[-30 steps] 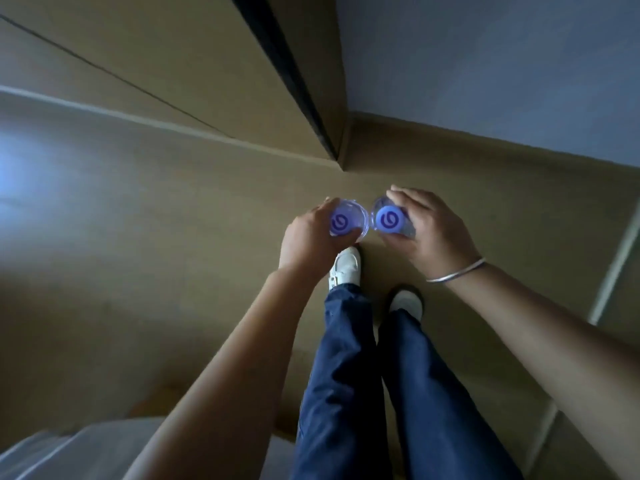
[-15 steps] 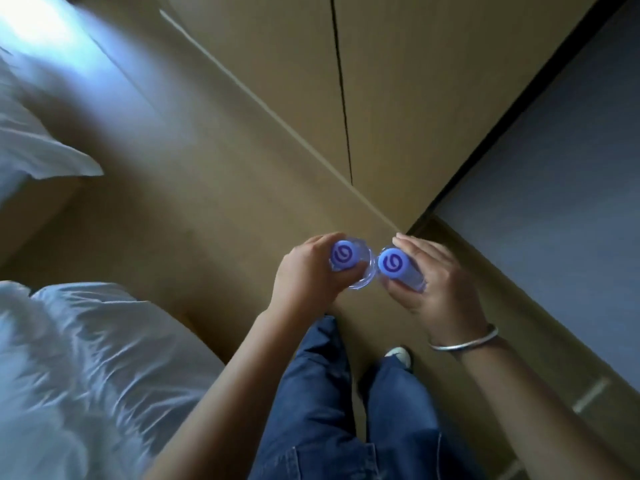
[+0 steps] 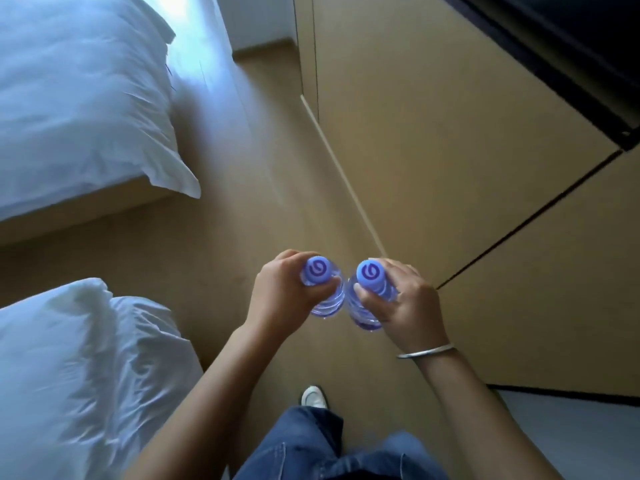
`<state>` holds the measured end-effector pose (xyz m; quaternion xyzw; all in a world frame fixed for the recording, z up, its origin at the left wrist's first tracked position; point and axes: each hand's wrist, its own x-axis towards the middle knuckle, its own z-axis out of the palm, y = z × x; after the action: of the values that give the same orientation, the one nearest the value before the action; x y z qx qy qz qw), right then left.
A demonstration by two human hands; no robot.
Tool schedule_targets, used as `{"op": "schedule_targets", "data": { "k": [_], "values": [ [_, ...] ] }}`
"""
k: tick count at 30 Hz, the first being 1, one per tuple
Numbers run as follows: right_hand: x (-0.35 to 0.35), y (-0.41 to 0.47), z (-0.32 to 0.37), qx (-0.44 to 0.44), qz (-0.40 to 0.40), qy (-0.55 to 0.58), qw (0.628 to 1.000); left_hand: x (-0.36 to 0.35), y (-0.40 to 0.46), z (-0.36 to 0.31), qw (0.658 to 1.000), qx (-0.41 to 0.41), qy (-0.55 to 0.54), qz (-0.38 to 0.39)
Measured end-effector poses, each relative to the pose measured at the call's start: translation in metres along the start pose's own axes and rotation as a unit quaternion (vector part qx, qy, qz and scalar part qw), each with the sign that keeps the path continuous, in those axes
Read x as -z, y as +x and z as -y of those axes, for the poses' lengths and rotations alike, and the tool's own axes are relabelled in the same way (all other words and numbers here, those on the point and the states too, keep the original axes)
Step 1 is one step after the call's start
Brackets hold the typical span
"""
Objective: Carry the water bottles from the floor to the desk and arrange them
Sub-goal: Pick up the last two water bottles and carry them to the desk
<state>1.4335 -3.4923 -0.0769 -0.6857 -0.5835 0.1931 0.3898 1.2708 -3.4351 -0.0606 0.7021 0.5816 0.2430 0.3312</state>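
The left hand [image 3: 282, 292] has its grip curled round the neck of 1 clear plastic water bottle with a blue cap [image 3: 320, 287]; the right hand [image 3: 403, 299] clamps a 2nd [image 3: 369, 294]. Both hang upright, nearly touching, above the tan floor [image 3: 214, 244], likely for steady carrying; no desk shows.

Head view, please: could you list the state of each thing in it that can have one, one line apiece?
Left bottle: capped, upright, held off the floor by the left hand.
Right bottle: capped, roughly upright, held by the right hand.
Left hand: fingers curled round its bottle's neck.
Right hand: fingers curled round its bottle's neck.
Bangle: worn on the right wrist.
Bedding: rumpled.
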Motion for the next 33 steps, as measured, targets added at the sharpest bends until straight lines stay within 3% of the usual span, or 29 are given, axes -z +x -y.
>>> {"op": "schedule_targets", "data": {
  "k": [9,22,33],
  "values": [
    [-0.077,0.157,0.057,0.042,0.063,0.052,0.996,0.089,0.12,0.031,0.992,0.047,-0.007,-0.113],
    [-0.133,0.426,0.065,0.135,0.127,0.058,0.981,0.126,0.355,0.025,0.97,0.113,-0.019,-0.216],
    [-0.203,0.593,0.085,0.166,0.136,0.058,0.975,0.178,0.51,0.048,0.964,0.12,-0.042,-0.234]
  ]
}}
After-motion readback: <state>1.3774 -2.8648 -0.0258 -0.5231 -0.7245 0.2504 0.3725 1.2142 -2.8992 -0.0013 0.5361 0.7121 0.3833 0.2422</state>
